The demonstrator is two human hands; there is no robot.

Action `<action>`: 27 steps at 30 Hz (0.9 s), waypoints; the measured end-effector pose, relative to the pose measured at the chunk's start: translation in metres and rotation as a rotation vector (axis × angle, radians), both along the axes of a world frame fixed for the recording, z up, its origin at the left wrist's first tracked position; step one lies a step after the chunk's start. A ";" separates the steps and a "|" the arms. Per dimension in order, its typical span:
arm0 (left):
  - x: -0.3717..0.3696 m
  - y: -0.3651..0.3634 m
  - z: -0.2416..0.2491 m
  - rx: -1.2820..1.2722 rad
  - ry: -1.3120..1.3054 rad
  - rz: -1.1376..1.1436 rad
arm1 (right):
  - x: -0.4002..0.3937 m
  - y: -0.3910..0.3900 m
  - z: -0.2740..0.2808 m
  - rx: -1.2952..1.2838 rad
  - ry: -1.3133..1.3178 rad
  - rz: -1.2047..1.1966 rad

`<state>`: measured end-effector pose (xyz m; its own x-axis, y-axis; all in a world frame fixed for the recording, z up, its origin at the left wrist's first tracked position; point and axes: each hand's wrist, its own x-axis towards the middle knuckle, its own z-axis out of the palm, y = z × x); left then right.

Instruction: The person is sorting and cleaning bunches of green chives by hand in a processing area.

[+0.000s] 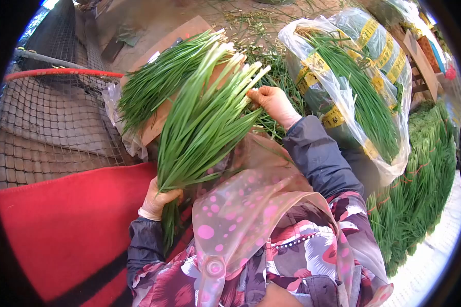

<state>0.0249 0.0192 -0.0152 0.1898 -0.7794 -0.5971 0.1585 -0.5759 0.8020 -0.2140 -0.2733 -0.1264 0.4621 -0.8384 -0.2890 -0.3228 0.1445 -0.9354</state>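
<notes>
My left hand [158, 199], in a thin glove, is wrapped round the leafy lower end of a bunch of garlic chives [202, 130]. The bunch fans out upward to its pale stem ends, above my lap. At those ends my right hand [275, 104] is closed, thumb and fingers pinched on a stem at the bunch's right edge. What exactly lies between the fingertips is too small to make out. Behind the held bunch, another pile of chives [161, 77] rests on a brown board [153, 125].
A clear plastic bag with yellow tape [333, 117] holds more chives at the right. Tied bundles of chives [420, 189] stand beyond it. Cut scraps [256, 25] litter the ground. At the left are netting with a red rim [61, 72] and a red cloth [71, 220].
</notes>
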 end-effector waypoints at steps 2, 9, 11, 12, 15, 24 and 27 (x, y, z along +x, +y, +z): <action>-0.018 -0.008 0.004 0.046 0.030 0.122 | -0.002 0.006 0.010 -0.493 0.444 0.084; -0.028 -0.003 -0.003 0.035 0.079 0.141 | -0.024 0.077 0.054 -0.840 0.221 0.934; -0.020 -0.001 -0.009 0.030 0.090 0.109 | -0.040 0.065 0.083 -0.343 -0.169 0.567; -0.018 0.000 -0.013 0.020 0.102 0.072 | -0.031 0.048 0.089 -0.546 -0.116 0.310; -0.012 -0.003 -0.015 0.035 0.060 0.022 | -0.012 -0.007 0.052 -1.301 0.225 0.377; 0.005 0.005 -0.033 0.053 0.116 0.006 | -0.024 -0.004 0.053 -0.660 0.632 0.687; 0.002 0.000 -0.028 0.009 0.111 0.002 | -0.018 -0.007 0.065 -0.543 0.700 0.892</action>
